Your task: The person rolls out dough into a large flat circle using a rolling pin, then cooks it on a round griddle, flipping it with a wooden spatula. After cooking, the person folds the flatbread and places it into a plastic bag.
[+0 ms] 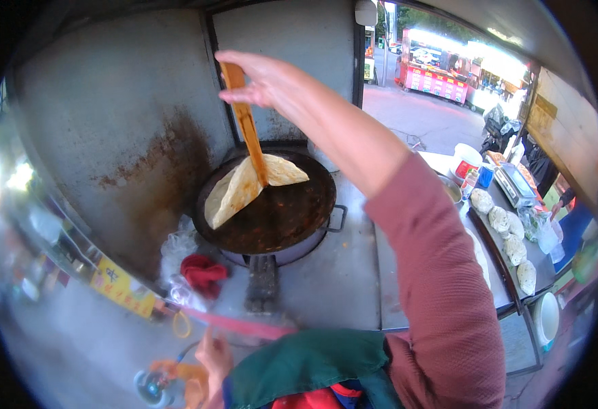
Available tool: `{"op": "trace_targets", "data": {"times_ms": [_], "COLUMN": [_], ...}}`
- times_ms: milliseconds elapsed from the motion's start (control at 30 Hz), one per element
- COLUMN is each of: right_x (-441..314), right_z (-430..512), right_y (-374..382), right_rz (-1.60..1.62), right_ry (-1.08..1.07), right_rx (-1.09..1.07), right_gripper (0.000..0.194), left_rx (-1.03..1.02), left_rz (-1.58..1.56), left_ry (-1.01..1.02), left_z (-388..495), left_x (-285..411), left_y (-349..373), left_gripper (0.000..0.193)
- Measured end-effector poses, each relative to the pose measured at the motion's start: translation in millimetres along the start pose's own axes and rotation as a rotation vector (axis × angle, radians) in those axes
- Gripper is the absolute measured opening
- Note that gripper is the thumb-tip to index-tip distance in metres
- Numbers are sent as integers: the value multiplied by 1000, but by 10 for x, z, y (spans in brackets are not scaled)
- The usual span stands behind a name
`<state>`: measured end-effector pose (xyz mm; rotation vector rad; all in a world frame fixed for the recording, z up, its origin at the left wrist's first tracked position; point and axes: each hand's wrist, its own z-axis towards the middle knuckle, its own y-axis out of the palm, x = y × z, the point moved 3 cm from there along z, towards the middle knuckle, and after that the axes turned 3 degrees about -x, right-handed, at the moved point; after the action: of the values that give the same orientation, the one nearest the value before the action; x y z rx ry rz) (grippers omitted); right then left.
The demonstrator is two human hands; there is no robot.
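Observation:
My right hand (250, 79) holds the top of a flat wooden stick (247, 125) above a wide black griddle pan (278, 220). The stick's lower end meets a pale flatbread (240, 191) with light brown patches. Folded and partly raised, the flatbread lies over the far left half of the oily pan. The pan sits on a round burner and has a metal loop handle (340, 219) at its right. Low in the view, blurred, is my left hand (214, 355), beside the green apron (309, 365); its grip is unclear.
A red cloth (202, 275) and clear plastic bags (178, 243) lie left of the burner. At right, several dough pieces (514, 249) rest near a scale (517, 184), a white tub (466, 156) and a squeeze bottle (469, 183). A person's blue clothing (575, 230) shows beyond.

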<state>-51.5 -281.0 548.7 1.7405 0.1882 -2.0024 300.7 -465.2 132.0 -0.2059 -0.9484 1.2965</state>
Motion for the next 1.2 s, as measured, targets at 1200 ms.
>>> {"op": "trace_targets", "data": {"times_ms": [1200], "right_x": [292], "right_z": [-3037], "right_y": [-1244], "right_rz": [-2180], "right_ry": [45], "right_rx": [-59], "right_gripper": [54], "left_rx": [-788], "left_rz": [216], "left_ry": [346], "left_z": [3314], "left_x": [-572], "left_y": [3225], "left_gripper": [39]}}
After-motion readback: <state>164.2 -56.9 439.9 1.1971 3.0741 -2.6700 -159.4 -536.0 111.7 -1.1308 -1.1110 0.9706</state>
